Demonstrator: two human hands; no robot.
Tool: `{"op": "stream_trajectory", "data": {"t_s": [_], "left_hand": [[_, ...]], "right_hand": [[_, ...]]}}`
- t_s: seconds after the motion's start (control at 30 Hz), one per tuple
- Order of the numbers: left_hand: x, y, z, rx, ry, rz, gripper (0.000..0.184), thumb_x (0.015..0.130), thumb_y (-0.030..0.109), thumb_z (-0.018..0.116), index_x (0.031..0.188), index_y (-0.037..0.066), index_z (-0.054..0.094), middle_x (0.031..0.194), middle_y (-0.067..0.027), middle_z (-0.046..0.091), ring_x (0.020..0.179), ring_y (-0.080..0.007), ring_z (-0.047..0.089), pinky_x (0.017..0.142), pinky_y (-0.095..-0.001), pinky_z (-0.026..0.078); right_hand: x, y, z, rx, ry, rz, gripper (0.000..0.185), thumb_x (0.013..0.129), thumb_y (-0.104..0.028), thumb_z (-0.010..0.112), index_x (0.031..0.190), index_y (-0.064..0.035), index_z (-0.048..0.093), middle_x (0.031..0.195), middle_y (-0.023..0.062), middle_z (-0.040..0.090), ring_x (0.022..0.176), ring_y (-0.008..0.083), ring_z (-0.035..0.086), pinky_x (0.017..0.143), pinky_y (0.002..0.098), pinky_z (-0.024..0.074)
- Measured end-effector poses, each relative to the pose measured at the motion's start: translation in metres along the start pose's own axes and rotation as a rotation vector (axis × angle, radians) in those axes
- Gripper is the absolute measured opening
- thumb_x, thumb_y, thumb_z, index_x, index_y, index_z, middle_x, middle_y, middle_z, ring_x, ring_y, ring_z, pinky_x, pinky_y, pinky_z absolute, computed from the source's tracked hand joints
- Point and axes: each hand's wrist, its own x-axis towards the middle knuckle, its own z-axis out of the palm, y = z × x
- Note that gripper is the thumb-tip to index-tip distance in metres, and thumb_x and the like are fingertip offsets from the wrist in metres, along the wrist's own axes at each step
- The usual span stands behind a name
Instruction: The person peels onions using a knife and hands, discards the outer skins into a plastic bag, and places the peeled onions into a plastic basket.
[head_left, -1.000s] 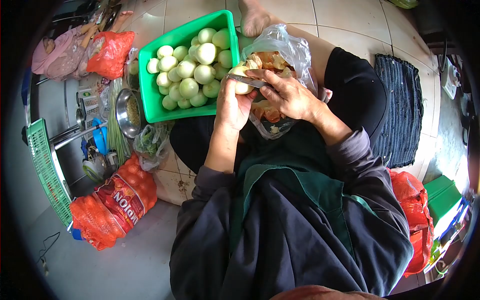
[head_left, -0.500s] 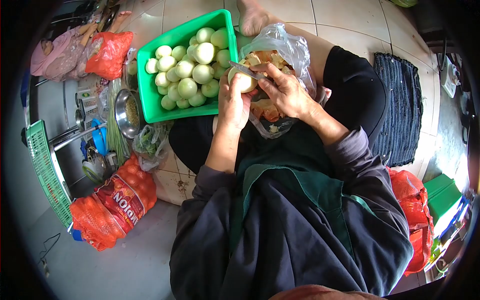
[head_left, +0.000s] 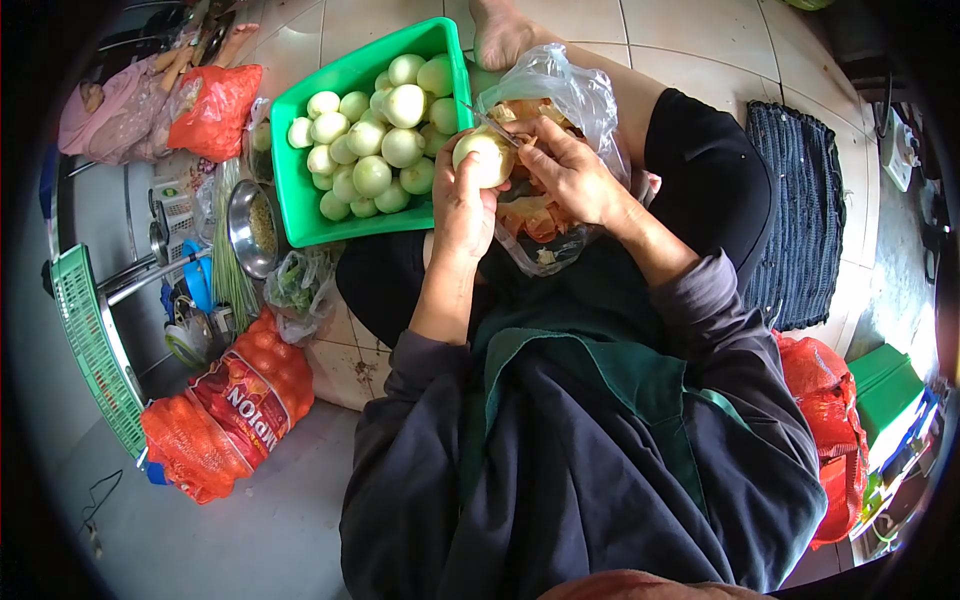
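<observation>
A pale onion (head_left: pixel 484 160) rests in my left hand (head_left: pixel 465 210), with the fingers wrapped around it. My right hand (head_left: pixel 570 175) grips a small knife (head_left: pixel 488 122), whose blade lies against the upper side of the onion. Beneath both hands is a clear plastic bag (head_left: pixel 575 90) holding brown and orange onion skins (head_left: pixel 537 218). Left of my left hand stands a green tub (head_left: pixel 290 205) with several peeled whitish onions (head_left: pixel 372 176) heaped in it.
A red mesh sack (head_left: pixel 235 410) of onions lies at the lower left, near a green crate (head_left: pixel 95 340). A metal bowl (head_left: pixel 238 235) and bagged greens (head_left: pixel 292 283) sit left of the tub. Right of my knee is a dark woven mat (head_left: pixel 795 215); another red sack (head_left: pixel 825 430) stands below it.
The knife blade has tilted more steeply, and my right hand has turned slightly on the onion. The onion shows more of its pale face. My left hand keeps its hold.
</observation>
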Motion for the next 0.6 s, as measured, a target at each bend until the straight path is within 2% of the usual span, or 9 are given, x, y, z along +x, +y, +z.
{"op": "stream_trajectory", "data": {"t_s": [0.07, 0.17, 0.3, 0.37, 0.47, 0.57, 0.6], "left_hand": [[0.002, 0.001, -0.003, -0.016, 0.0, -0.005, 0.039, 0.093, 0.018, 0.05, 0.127, 0.004, 0.038, 0.115, -0.0104, 0.053, 0.096, -0.0177, 0.057, 0.071, -0.0298, 0.05], [0.003, 0.001, -0.007, -0.062, -0.025, -0.003, 0.04, 0.093, 0.018, 0.051, 0.128, 0.005, 0.038, 0.116, -0.0094, 0.053, 0.097, -0.0174, 0.057, 0.071, -0.0293, 0.05], [0.001, 0.0, -0.006, -0.04, -0.034, 0.033, 0.041, 0.092, 0.019, 0.057, 0.127, 0.006, 0.039, 0.115, -0.0082, 0.052, 0.097, -0.0162, 0.056, 0.071, -0.0285, 0.05], [0.001, -0.002, -0.006, -0.013, -0.019, 0.045, 0.042, 0.092, 0.019, 0.06, 0.126, 0.006, 0.039, 0.115, -0.008, 0.053, 0.097, -0.0157, 0.056, 0.071, -0.028, 0.05], [0.003, -0.003, -0.007, -0.008, -0.011, 0.037, 0.043, 0.091, 0.019, 0.062, 0.125, 0.006, 0.039, 0.114, -0.008, 0.053, 0.096, -0.015, 0.056, 0.07, -0.0275, 0.05], [0.002, -0.002, -0.004, 0.004, 0.008, 0.052, 0.042, 0.091, 0.018, 0.062, 0.124, 0.006, 0.04, 0.113, -0.0082, 0.053, 0.095, -0.015, 0.057, 0.069, -0.0274, 0.051], [0.001, -0.002, -0.002, 0.012, 0.016, 0.061, 0.041, 0.091, 0.017, 0.061, 0.124, 0.007, 0.04, 0.112, -0.0082, 0.054, 0.094, -0.0152, 0.057, 0.069, -0.0273, 0.051]], "right_hand": [[0.001, 0.004, -0.003, 0.048, -0.073, -0.003, 0.035, 0.099, -0.02, 0.047, 0.132, -0.0089, 0.046, 0.091, 0.0102, 0.062, 0.081, 0.0131, 0.056, 0.074, 0.0292, 0.047], [-0.006, -0.011, -0.004, 0.004, -0.1, -0.091, 0.035, 0.098, -0.016, 0.045, 0.132, -0.0085, 0.046, 0.089, 0.0111, 0.061, 0.082, 0.0143, 0.057, 0.073, 0.0296, 0.0468], [-0.006, -0.015, -0.004, -0.071, -0.117, -0.125, 0.033, 0.098, -0.014, 0.044, 0.131, -0.0085, 0.047, 0.095, 0.013, 0.064, 0.094, 0.0202, 0.061, 0.082, 0.0342, 0.0482], [-0.002, -0.002, 0.0, -0.095, -0.081, -0.236, 0.032, 0.098, -0.015, 0.045, 0.13, -0.0087, 0.047, 0.1, 0.0144, 0.065, 0.1, 0.023, 0.062, 0.088, 0.0359, 0.048], [-0.004, -0.012, -0.001, -0.06, -0.107, -0.083, 0.032, 0.098, -0.016, 0.046, 0.129, -0.0085, 0.048, 0.11, 0.0153, 0.063, 0.105, 0.0239, 0.061, 0.093, 0.0361, 0.0463], [-0.003, -0.006, 0.004, -0.081, -0.002, -0.141, 0.03, 0.097, -0.018, 0.048, 0.125, -0.0064, 0.051, 0.105, 0.0209, 0.064, 0.104, 0.0344, 0.062, 0.089, 0.0399, 0.0478], [-0.003, -0.006, 0.005, -0.071, 0.001, -0.127, 0.03, 0.097, -0.019, 0.048, 0.125, -0.0065, 0.051, 0.106, 0.0211, 0.064, 0.104, 0.0345, 0.062, 0.089, 0.0398, 0.0478]]}}
